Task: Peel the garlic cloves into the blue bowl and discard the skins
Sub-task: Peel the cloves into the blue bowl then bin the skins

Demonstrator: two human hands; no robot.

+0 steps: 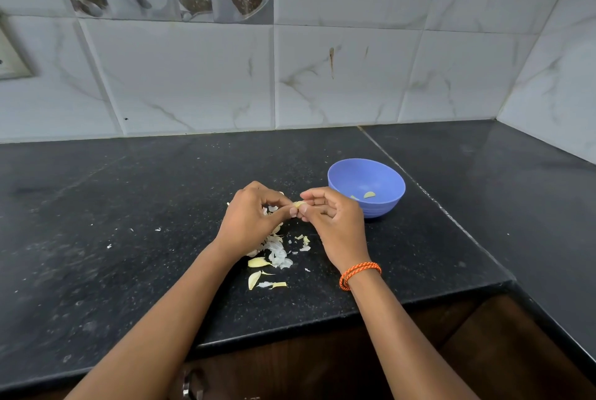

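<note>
A pale garlic clove is pinched between the fingertips of my left hand and my right hand, held a little above the black counter. The blue bowl stands just right of my right hand, with two peeled cloves lying on its bottom. Under and in front of my hands lies a pile of white papery skins. Yellowish garlic cloves lie among them. My left hand partly hides more garlic pieces behind it.
The black granite counter runs into a corner on the right, with tiled walls behind. Its front edge is close below my forearms, above brown cabinets. Small skin flecks are scattered to the left. A wall socket sits far left.
</note>
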